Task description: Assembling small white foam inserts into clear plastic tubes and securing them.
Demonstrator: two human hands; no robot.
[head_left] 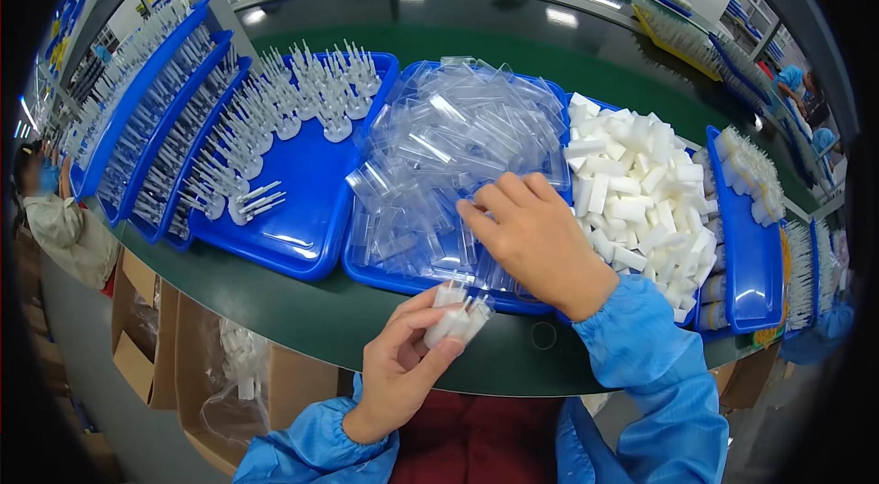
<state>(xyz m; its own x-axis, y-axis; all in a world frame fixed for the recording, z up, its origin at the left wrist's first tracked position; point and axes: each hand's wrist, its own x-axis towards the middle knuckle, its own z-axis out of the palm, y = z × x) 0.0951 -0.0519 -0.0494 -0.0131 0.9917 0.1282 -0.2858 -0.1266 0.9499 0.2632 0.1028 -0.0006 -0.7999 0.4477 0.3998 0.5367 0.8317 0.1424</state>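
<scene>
Left hand (398,374) loaded, right hand (536,237) at the clear plastic pieces (435,131)

Nearest, the left hand is clamped on a clear-and-white bundle (458,321), just in front of the blue tray (380,280). Bent fingers of the right hand reach onto the heap in that tray; whether they pinch anything, I cannot tell. This looks like the picking-out step; the next move calls for freeing one piece without dragging its neighbours. White blocks (645,195) lie heaped to the right, pronged parts (334,95) stand leftward, and beyond runs a green belt (513,37).
</scene>
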